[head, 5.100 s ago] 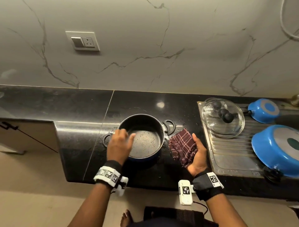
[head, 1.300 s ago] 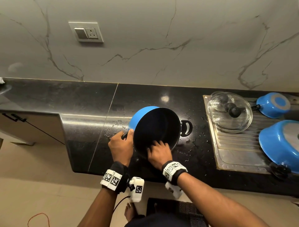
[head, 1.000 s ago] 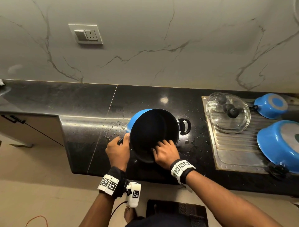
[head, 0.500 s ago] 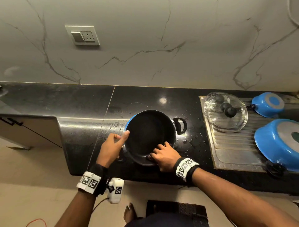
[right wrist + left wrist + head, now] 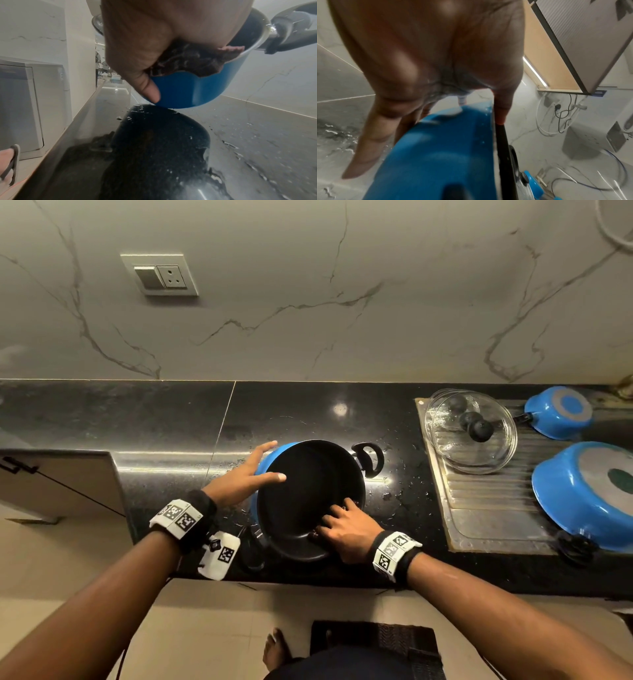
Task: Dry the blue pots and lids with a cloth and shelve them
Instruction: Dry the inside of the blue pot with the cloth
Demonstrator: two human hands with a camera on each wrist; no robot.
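Note:
The blue pot [image 5: 308, 501] with a black inside stands tilted toward me on the wet black counter [image 5: 308, 412]. My left hand [image 5: 265, 465] steadies its far-left rim with straight fingers. The thumb lies over the rim and the other fingers lie flat on the blue wall [image 5: 445, 155]. My right hand [image 5: 337, 518] reaches over the near-right rim and grips the dark checked cloth [image 5: 188, 60], pressing it against the inner wall. Its thumb rests outside on the pot's blue wall [image 5: 188, 89]. In the head view the hand almost hides the cloth.
On the steel drainboard [image 5: 486, 508] at the right lie stacked glass lids [image 5: 471, 433], a small blue saucepan [image 5: 558, 412] upside down and a large blue pan [image 5: 589, 494] upside down. Water drops dot the counter around the pot. A cabinet [image 5: 51, 484] adjoins the counter at the left.
My left hand has let go of the pot's near-left handle and moved to the far-left rim, fingers spread. The right hand with the cloth has slid rightward along the near inner wall.

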